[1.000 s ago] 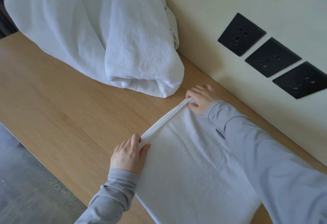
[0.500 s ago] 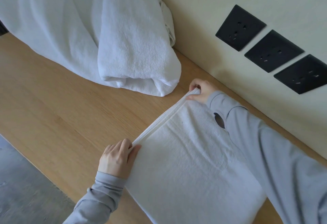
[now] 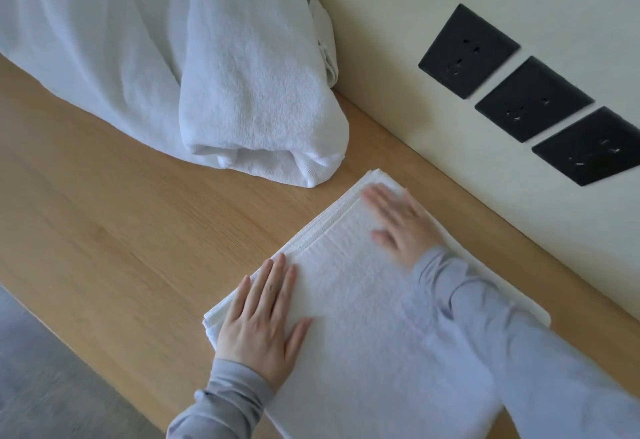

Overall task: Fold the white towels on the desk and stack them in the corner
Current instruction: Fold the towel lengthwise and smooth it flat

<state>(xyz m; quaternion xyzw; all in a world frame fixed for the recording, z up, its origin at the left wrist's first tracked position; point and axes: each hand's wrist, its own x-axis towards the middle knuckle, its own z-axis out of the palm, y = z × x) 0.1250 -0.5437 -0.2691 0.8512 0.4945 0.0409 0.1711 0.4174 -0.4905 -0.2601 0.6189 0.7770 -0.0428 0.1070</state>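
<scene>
Both palms lie flat on the folded towel (image 3: 363,307), which sits on the desk (image 3: 121,230) close along the wall (image 3: 398,57). The left hand (image 3: 263,320) presses the near corner and the right hand (image 3: 401,227) the far one, fingers straight and gripping nothing, probably to flatten the layers so the edges line up. Just beyond, a loose heap of towels (image 3: 207,67) waits against the wall, not yet folded. Three black sockets (image 3: 530,99) sit on the wall above.

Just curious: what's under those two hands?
The left hand and right hand lie flat on a folded towel, which rests on the desk. Layers show at its edge; what lies between them is covered.
</scene>
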